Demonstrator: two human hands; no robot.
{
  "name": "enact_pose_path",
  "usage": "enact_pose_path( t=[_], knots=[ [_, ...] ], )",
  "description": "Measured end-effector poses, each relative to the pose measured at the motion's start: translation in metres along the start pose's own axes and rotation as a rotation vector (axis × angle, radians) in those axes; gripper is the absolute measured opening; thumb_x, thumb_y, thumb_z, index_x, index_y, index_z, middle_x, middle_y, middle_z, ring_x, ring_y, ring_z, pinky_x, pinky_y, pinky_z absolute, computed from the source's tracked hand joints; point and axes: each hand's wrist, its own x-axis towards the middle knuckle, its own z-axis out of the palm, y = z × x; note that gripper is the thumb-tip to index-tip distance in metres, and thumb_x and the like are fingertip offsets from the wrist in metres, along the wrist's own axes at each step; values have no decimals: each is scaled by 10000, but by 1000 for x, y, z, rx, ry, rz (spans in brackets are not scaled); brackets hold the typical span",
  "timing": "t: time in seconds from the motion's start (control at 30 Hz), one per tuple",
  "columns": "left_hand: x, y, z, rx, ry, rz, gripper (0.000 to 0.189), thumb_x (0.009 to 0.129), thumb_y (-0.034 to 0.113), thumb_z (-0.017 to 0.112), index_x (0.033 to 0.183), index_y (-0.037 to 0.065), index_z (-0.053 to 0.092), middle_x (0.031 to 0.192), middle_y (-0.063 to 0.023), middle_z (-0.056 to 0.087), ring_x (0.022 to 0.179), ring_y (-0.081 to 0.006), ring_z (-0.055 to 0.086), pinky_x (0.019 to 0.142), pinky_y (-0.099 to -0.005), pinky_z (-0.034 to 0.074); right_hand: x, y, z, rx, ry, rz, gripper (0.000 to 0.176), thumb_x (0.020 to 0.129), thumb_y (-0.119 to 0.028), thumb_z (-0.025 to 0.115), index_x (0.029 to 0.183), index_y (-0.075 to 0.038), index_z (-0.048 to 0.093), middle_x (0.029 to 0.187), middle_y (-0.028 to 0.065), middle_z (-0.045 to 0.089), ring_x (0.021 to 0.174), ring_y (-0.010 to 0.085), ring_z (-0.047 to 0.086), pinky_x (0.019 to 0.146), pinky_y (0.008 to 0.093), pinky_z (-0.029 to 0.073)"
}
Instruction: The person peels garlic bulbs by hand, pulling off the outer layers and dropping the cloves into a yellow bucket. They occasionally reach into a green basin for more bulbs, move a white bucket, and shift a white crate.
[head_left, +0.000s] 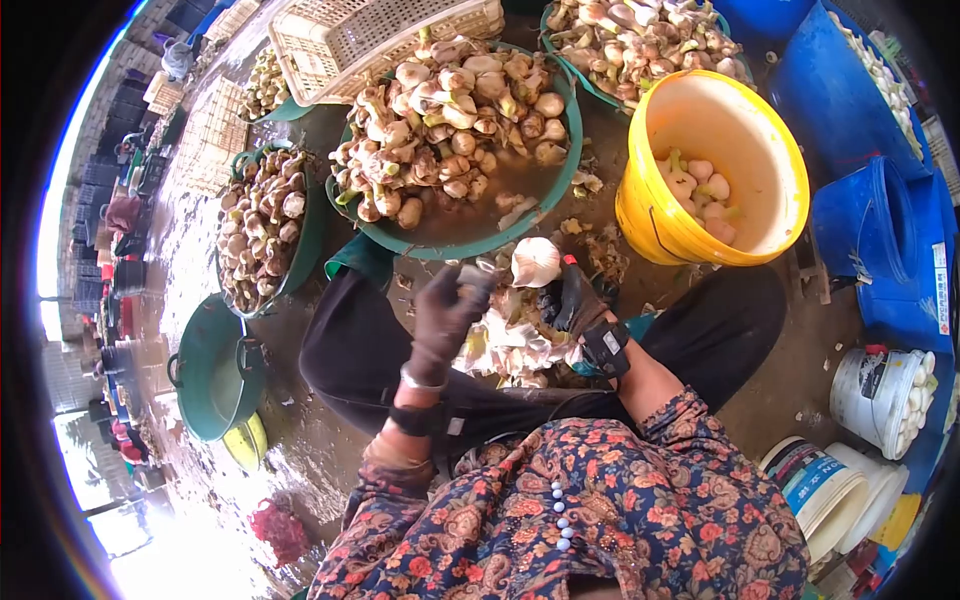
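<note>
A peeled whitish garlic bulb (535,262) sits at the fingertips of my right hand (574,302), whose dark-gloved fingers are closed against it. A small red piece shows at the top of that hand; what it belongs to is unclear. My left hand (450,312), also in a dark glove, is raised left of the bulb and apart from it. Motion blurs its fingers, and a small pale thing near their tips cannot be made out. Below and between both hands lies a heap of pale garlic skins (510,350).
Ahead stands a green tub (455,247) of unpeeled garlic in murky water. A yellow bucket (630,215) with peeled bulbs is front right. Garlic tub (312,235) and green basin (205,375) are left; a pale crate (375,35) lies beyond. White buckets (865,400) stand right.
</note>
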Motion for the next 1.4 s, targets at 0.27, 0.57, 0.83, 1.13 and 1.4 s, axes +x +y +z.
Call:
enact_pose_path(
  t=[0.27, 0.57, 0.83, 1.13, 1.4],
  knots=[
    [12, -22, 24, -263, -8, -236, 193, 807, 181, 671, 890, 19, 606, 687, 1, 562, 599, -100, 540, 513, -250, 427, -7, 9, 41, 19, -79, -47, 477, 930, -419, 372, 1217, -56, 488, 1098, 88, 587, 943, 209, 586, 843, 340, 474],
    [18, 9, -34, 429, -478, -45, 313, 813, 233, 630, 1054, 38, 583, 755, -121, 647, 602, -202, 617, 535, -288, 468, -2, -30, 23, -57, -8, 87, 522, 873, -500, 440, 1176, -81, 514, 942, 43, 607, 710, 137, 564, 565, 267, 449],
    [150, -85, 2, 864, -51, 287, 322, 781, 347, 600, 914, 54, 613, 950, -187, 613, 823, -365, 591, 714, -419, 476, -22, -88, 127, -134, -8, -312, 953, 734, -795, 295, 1218, 9, 458, 931, 151, 620, 729, 259, 591, 610, 361, 474],
    [189, -114, 25, 587, -374, 221, 514, 745, 346, 679, 1099, -9, 565, 963, -146, 637, 819, -251, 618, 751, -348, 487, 8, -48, 51, -586, 715, -146, 540, 816, -563, 544, 1003, -60, 604, 759, 29, 612, 592, 113, 559, 530, 250, 454],
    [75, -25, 34, 565, -351, 195, 509, 690, 128, 770, 1124, -26, 553, 1002, -68, 607, 855, -103, 565, 742, -257, 479, 18, -11, 53, -1136, 694, -550, 178, 793, -196, 697, 797, -35, 622, 691, -35, 567, 635, 48, 491, 555, 225, 415]
  ],
)
